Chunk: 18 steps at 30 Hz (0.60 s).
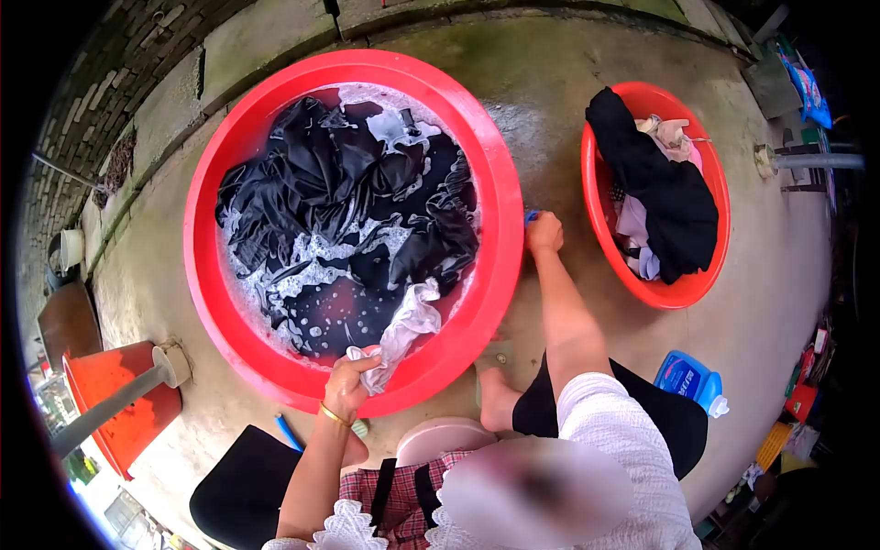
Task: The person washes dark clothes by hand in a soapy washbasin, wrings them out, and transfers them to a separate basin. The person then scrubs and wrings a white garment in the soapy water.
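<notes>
A large red basin (500,312) holds dark clothes (321,165) in sudsy water. At its near rim, my left hand (347,386) is closed on a white cloth (411,323), which hangs over the rim with its far end near the suds. My right hand (545,233) is beside the basin's right side, with its fingers wrapped round a small blue object (531,216) that is mostly hidden.
A smaller red basin (721,220) at the right holds black and light clothes. A blue bottle (687,380) lies near my right knee. An orange bucket (119,403) and a metal pole (115,412) are at the left. A low stool (442,440) shows below the large basin.
</notes>
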Tool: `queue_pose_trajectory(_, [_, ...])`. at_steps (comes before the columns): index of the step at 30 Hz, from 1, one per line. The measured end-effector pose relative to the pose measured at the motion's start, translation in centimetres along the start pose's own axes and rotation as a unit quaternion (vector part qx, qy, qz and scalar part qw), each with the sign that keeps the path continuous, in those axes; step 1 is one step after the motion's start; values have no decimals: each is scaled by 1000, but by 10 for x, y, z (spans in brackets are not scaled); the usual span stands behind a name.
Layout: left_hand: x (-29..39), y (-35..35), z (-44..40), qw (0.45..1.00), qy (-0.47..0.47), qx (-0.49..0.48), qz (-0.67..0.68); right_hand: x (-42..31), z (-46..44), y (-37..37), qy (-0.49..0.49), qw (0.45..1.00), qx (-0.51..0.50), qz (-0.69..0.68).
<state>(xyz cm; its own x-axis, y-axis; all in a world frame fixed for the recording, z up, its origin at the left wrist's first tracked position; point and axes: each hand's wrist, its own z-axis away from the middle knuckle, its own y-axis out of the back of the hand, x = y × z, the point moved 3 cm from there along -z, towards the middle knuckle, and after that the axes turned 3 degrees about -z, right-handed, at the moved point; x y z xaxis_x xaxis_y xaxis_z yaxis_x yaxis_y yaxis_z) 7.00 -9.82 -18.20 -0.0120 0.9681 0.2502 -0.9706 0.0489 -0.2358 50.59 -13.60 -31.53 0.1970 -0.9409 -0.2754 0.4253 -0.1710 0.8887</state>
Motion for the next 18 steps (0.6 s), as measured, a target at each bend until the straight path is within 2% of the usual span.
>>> queue_pose_trajectory(5, [-7,4,-5,997,-43,24,-65,-2,4,3,-2,1000,18,-19])
queue_pose_trajectory(7, [3,-9,1,988,-120,14,-92,2,0,1,-5,999,36,-41])
queue_pose_trajectory(8, [7,-12,1,984,-157,6,-87,9,-4,-4,-35,985,46,-165])
queue_pose_trajectory(9, [11,-13,1,983,-161,6,-85,15,-7,-8,-65,954,56,-287])
queue_pose_trajectory(10, [16,-16,3,978,-193,-31,-65,10,-4,-3,-75,900,47,-427])
queue_pose_trajectory(11, [21,-20,5,971,-225,-69,-45,6,0,7,-71,899,49,-429])
queue_pose_trajectory(13, [28,-26,7,970,-224,-91,-25,-3,7,31,-97,794,-21,-599])
queue_pose_trajectory(14, [32,-32,11,968,-225,-109,7,-11,12,46,-80,750,-51,-655])
queue_pose_trajectory(15, [35,-36,15,965,-227,-128,39,-18,20,59,-71,748,-49,-659])
queue_pose_trajectory(17, [42,-44,22,957,-256,-128,52,-51,56,95,-37,626,-124,-769])
queue_pose_trajectory(18, [46,-50,30,954,-255,-140,67,-67,76,108,0,608,-168,-776])
